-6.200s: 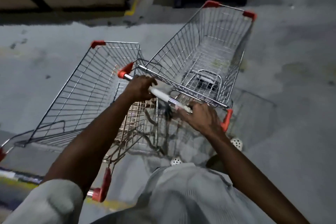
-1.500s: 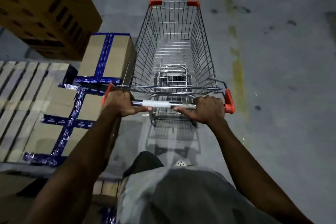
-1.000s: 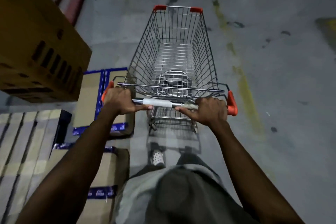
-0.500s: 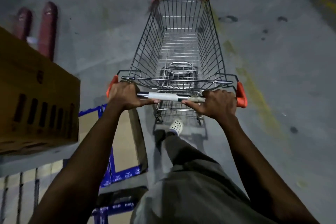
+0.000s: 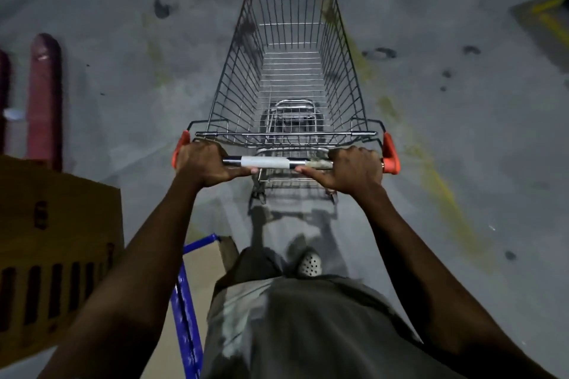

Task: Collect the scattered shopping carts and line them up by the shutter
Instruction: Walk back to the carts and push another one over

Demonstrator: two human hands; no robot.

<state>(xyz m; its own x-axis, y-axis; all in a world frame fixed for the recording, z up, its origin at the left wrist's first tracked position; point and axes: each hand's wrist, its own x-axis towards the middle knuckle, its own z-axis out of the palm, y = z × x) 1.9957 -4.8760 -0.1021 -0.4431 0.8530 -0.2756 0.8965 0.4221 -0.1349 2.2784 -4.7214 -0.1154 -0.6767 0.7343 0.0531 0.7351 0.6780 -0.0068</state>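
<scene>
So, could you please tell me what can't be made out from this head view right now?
Shutter and other carts: outside the head view; only floor shows ahead of the shopping cart.
Front wheels: hidden under its basket.
Ends of the handle: covered by the left hand and right hand gripping it.
Most of the cardboard box: cut off by the left edge, print blurred.

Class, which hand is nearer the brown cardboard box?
Left. The left hand grips the cart handle on the side toward the box; the right hand grips its far end.
</scene>
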